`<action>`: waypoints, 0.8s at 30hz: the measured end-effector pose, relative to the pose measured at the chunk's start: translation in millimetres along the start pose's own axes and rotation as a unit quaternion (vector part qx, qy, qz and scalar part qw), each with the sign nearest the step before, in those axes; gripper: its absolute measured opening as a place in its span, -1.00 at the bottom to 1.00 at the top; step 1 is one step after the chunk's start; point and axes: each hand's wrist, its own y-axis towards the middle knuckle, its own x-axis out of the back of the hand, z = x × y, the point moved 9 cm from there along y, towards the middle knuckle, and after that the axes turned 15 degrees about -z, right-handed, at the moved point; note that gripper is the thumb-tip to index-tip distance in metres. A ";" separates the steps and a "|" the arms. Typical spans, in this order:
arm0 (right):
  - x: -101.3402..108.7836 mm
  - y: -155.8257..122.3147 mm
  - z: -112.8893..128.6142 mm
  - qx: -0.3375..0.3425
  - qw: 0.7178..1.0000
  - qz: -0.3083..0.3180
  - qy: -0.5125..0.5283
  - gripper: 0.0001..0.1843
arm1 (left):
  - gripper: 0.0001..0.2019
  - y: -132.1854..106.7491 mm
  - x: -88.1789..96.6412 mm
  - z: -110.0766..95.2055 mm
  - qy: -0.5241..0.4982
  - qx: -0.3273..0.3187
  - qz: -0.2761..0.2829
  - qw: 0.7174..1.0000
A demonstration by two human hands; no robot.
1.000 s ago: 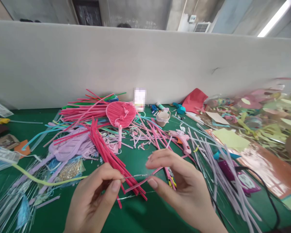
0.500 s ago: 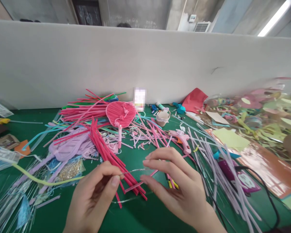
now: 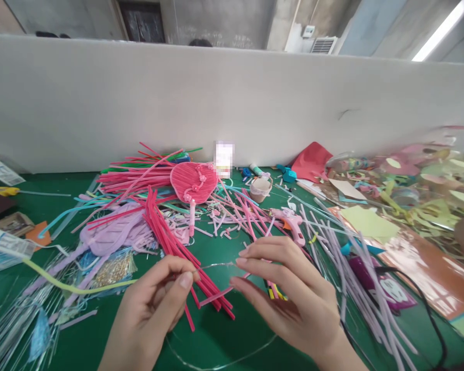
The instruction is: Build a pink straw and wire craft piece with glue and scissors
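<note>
In the head view, a thin wire (image 3: 216,265) is being pinched between thumb and forefinger of the left hand (image 3: 150,304), on the near side of the pink fan (image 3: 193,183). The wire's other end is being met by the fingertips of the right hand (image 3: 294,293), whose thumb is being held clear of its fingers. A thin loop (image 3: 255,353) is being seen below both hands, farther from the fan. Red strips (image 3: 174,242) are being spread from beside the fan toward the hands; a pink glue gun (image 3: 296,226) is being rested to the fan's right, and a lilac fan (image 3: 112,226) to its left. Just behind the pink fan, a card (image 3: 224,154) is being obscured by pixels. Blue print is being shown on a pack (image 3: 7,245) well left of the fan, and pale writing (image 3: 243,41) on the wall beyond it; neither can be read.
</note>
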 end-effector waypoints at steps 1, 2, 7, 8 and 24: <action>0.0 0.4 0.5 0.002 1.000 0.001 0.000 -0.72 | -0.65 0.3 0.4 -0.4 -0.001 -0.001 -0.001 1.000; 0.1 0.8 0.8 0.004 1.000 0.001 -0.003 -0.72 | -0.65 0.4 0.5 -1.0 0.000 -0.003 -0.002 1.000; -5.4 3.7 4.0 0.023 0.999 0.024 -0.011 -0.75 | -0.65 -1.1 0.3 -7.7 0.008 -0.022 -0.016 1.000; -6.7 4.5 4.5 0.026 0.999 0.031 -0.007 -0.75 | -0.65 -1.5 0.2 -8.1 0.010 -0.023 -0.017 1.000; -5.7 13.9 3.9 -0.022 0.998 0.046 0.033 -0.82 | -0.69 -7.4 4.9 -19.2 0.041 -0.074 -0.033 0.996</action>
